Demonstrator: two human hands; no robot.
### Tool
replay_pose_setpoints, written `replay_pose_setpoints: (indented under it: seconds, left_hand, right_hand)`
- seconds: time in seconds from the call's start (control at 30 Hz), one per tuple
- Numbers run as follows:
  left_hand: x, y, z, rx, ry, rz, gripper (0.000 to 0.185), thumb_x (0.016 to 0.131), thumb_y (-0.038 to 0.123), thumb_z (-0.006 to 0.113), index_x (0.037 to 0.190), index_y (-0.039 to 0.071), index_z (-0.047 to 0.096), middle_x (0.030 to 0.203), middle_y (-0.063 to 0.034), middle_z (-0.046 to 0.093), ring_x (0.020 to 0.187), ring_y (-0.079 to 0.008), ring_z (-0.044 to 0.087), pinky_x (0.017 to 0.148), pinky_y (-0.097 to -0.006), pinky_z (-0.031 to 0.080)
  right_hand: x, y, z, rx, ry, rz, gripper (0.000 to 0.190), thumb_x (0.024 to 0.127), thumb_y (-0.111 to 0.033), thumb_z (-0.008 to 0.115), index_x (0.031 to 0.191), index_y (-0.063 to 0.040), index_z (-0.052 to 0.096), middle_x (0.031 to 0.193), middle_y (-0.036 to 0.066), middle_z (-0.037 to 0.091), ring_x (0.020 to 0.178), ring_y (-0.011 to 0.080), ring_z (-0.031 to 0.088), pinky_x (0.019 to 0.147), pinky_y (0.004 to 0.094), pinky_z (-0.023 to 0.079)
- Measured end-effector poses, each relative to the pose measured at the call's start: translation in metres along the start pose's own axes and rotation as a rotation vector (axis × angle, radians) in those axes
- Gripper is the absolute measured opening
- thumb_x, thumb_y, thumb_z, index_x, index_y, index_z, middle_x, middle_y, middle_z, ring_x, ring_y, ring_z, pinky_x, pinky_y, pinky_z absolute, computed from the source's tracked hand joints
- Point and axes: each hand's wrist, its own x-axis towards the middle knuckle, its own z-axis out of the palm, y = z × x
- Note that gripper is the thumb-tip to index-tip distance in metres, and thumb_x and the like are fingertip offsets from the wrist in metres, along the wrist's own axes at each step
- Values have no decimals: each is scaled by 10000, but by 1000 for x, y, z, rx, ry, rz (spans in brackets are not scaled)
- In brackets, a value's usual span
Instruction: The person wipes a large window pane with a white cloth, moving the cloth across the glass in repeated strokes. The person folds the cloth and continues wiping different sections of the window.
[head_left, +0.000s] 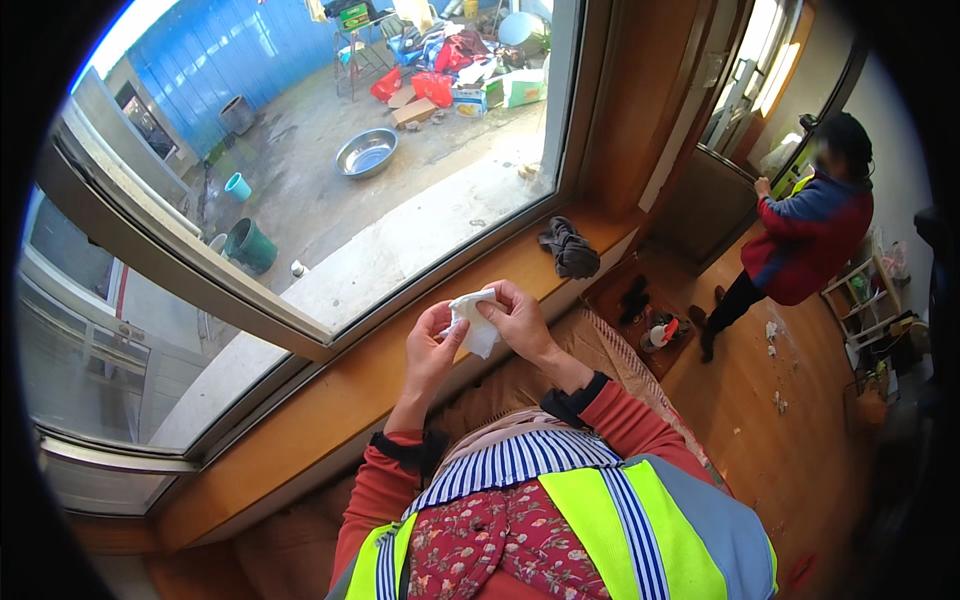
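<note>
A small white tissue or cloth is held between both hands, folded and creased, above the edge of the wooden window sill. My left hand pinches its left side with thumb and fingers. On its upper right side, my right hand grips it between thumb and fingers. A dark grey crumpled cloth lies on the sill, up and to the right of my hands. Behind the sill is the large window, its metal frame running diagonally.
A person in a red and blue jacket stands at the right near a door. Below the sill is a brown padded cover. A spray bottle stands on a mat; debris dots the floor. Outside lies a metal basin.
</note>
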Motion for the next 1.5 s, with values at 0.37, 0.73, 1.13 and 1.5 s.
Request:
replay_pose_setpoints:
  seconds: [0.37,0.73,1.13,1.5]
  left_hand:
    - [-16,-19,-17,-132,119,-109,225,948,169,673,1026,-41,693,886,-31,697,768,-68,610,698,-208,490]
    - [-32,-29,-30,215,213,69,214,988,177,606,958,-25,671,779,7,625,678,-55,531,581,-221,432]
    - [-35,1,-21,998,216,533,269,909,111,638,1170,45,644,1073,-148,630,972,-330,607,840,-416,498]
    - [-41,2,17,838,-40,586,444,887,98,637,1318,26,562,1295,-163,598,1219,-345,547,1033,-437,431]
  right_hand:
    - [-14,15,2,-78,-161,68,139,917,-42,639,1038,7,594,911,39,661,840,87,624,744,254,511]
    - [-19,26,13,-9,-312,104,156,931,-73,638,1051,8,578,851,30,642,753,79,595,655,237,497]
    - [-9,37,3,-184,-111,58,155,907,-60,620,1038,7,574,857,56,669,763,109,645,649,245,514]
    - [-8,13,-3,378,-264,493,220,929,-135,596,1121,-44,536,985,42,638,881,116,633,731,250,533]
